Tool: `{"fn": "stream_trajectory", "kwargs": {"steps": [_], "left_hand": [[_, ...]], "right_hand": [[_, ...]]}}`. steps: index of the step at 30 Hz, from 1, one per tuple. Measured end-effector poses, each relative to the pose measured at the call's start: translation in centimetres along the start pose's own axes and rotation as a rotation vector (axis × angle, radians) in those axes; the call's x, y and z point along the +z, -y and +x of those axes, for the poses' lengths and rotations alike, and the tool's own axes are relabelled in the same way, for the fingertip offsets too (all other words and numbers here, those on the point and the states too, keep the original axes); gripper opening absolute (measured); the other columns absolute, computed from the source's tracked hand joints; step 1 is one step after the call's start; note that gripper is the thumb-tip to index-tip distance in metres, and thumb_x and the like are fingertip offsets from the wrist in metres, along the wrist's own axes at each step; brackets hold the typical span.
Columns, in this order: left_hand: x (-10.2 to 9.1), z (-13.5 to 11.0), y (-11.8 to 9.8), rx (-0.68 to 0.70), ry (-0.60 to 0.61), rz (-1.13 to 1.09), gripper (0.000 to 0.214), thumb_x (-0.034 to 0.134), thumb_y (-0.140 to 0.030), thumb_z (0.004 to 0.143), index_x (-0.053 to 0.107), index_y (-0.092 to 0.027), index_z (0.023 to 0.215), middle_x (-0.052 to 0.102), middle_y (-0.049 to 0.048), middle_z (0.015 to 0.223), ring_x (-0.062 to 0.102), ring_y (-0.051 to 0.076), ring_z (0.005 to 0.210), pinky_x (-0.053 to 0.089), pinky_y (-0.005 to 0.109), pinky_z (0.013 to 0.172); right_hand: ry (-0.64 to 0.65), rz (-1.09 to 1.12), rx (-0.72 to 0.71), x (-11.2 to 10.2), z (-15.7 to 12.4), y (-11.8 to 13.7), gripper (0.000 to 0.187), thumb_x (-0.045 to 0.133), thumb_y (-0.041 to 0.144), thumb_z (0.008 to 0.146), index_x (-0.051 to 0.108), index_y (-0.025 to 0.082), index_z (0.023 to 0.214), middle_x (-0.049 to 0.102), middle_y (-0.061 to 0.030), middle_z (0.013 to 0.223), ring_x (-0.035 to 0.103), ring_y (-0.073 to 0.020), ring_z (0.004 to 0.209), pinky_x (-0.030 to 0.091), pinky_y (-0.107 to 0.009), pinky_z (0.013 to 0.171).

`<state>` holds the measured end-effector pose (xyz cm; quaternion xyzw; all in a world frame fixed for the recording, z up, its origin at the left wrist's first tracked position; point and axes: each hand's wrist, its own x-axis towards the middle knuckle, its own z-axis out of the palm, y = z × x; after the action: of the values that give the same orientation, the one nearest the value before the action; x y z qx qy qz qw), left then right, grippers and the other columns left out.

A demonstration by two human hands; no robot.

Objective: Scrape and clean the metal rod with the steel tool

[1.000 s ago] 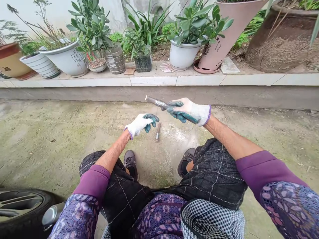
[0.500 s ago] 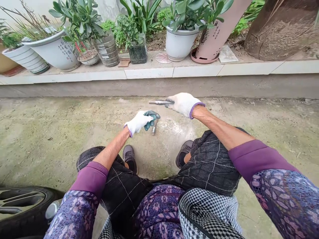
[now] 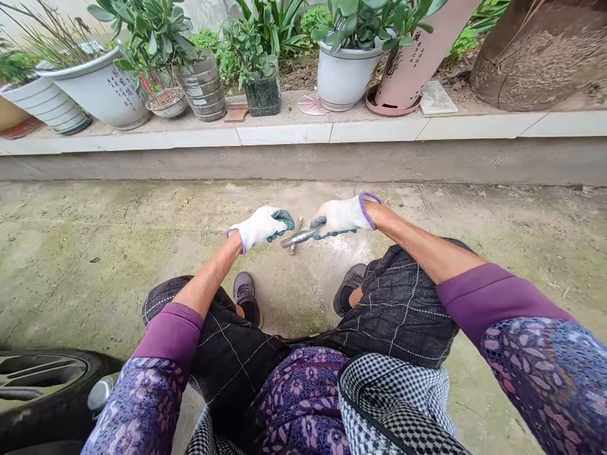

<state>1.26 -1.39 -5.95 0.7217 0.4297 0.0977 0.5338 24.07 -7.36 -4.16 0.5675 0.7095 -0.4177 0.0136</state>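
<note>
White gloves with dark green coated fingers and purple cuffs cover both hands. My right hand is closed around one end of a grey rod with a shiny, ridged middle that looks wound with wire. The rod points left and slightly down, above the ground. Just left of its tip, my left hand has its fingers curled together in a pinch; whatever is between them is too small to make out. A second stick-like piece lies on the concrete behind the rod, partly covered by it.
Potted plants, among them a white pot and a tall pink pot, line a tiled ledge ahead. Pale powder marks the concrete floor. A wheel stands at lower left, and my shoes flank the work spot.
My right hand has come down and nearer with the rod, whose tip now slants downward. My left hand has shifted slightly left, its fingers still curled.
</note>
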Motion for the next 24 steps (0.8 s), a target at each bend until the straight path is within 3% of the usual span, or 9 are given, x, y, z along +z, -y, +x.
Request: {"fn": "stream_trajectory", "kwargs": {"steps": [3,7,11,15,17,20,24], "left_hand": [[0.9,0.0,0.0,-0.007,-0.015,-0.009,0.012,0.07,-0.015,0.069,0.075,-0.013,0.08,0.06,-0.001,0.054,0.044,0.006,0.04,0.033,0.017,0.037],[1.4,0.1,-0.4,0.002,-0.045,-0.058,0.019,0.066,-0.02,0.078,0.075,-0.012,0.092,0.064,0.0004,0.061,0.046,0.007,0.04,0.036,0.018,0.036],[1.5,-0.2,-1.0,0.036,-0.028,-0.182,0.024,0.062,-0.018,0.082,0.074,-0.009,0.101,0.067,0.002,0.066,0.047,0.006,0.039,0.037,0.019,0.035],[1.5,-0.5,-1.0,0.054,-0.005,-0.229,0.03,0.061,-0.015,0.082,0.074,-0.008,0.108,0.069,0.0019,0.068,0.046,0.006,0.038,0.037,0.019,0.035],[1.5,-0.4,-0.8,0.059,-0.001,-0.231,0.03,0.06,-0.015,0.081,0.073,-0.009,0.108,0.069,0.0022,0.069,0.046,0.006,0.038,0.037,0.019,0.035],[1.3,-0.1,-0.6,0.075,-0.024,-0.241,0.027,0.06,-0.017,0.082,0.073,-0.008,0.104,0.068,0.0021,0.068,0.047,0.006,0.039,0.037,0.019,0.034],[1.1,0.2,-0.7,0.086,-0.042,-0.195,0.023,0.059,-0.019,0.083,0.073,-0.009,0.099,0.067,0.0017,0.068,0.047,0.006,0.039,0.037,0.019,0.036]], "right_hand": [[-0.136,-0.195,0.061,-0.2,0.7,-0.1,0.02,0.07,0.036,0.078,0.078,0.022,0.089,0.067,-0.0014,0.063,0.059,-0.0155,0.061,0.039,-0.026,0.057],[-0.339,-0.391,0.11,-1.3,0.2,0.0,0.03,0.061,0.042,0.086,0.078,0.023,0.103,0.075,-0.0066,0.085,0.065,-0.0208,0.075,0.042,-0.03,0.065],[-0.461,-0.415,0.145,-2.3,-0.6,0.1,0.038,0.057,0.045,0.09,0.075,0.023,0.114,0.075,-0.008,0.094,0.066,-0.0225,0.081,0.042,-0.031,0.068],[-0.551,-0.346,0.12,-2.9,-0.6,-0.2,0.036,0.058,0.043,0.089,0.075,0.022,0.113,0.072,-0.0058,0.086,0.064,-0.0201,0.075,0.041,-0.03,0.065],[-0.594,-0.249,0.086,-3.0,-0.6,-0.3,0.029,0.061,0.039,0.087,0.075,0.02,0.105,0.068,-0.0037,0.076,0.059,-0.0169,0.067,0.04,-0.028,0.06],[-0.57,0.122,0.032,-2.9,-1.0,0.0,0.025,0.062,0.034,0.086,0.073,0.017,0.101,0.058,0.0,0.065,0.049,-0.0112,0.052,0.037,-0.025,0.048],[-0.308,0.596,-0.16,-2.3,-2.1,0.6,0.035,0.068,0.041,0.084,0.069,0.013,0.105,0.051,0.004,0.059,0.038,-0.0066,0.042,0.031,-0.02,0.036]]}}
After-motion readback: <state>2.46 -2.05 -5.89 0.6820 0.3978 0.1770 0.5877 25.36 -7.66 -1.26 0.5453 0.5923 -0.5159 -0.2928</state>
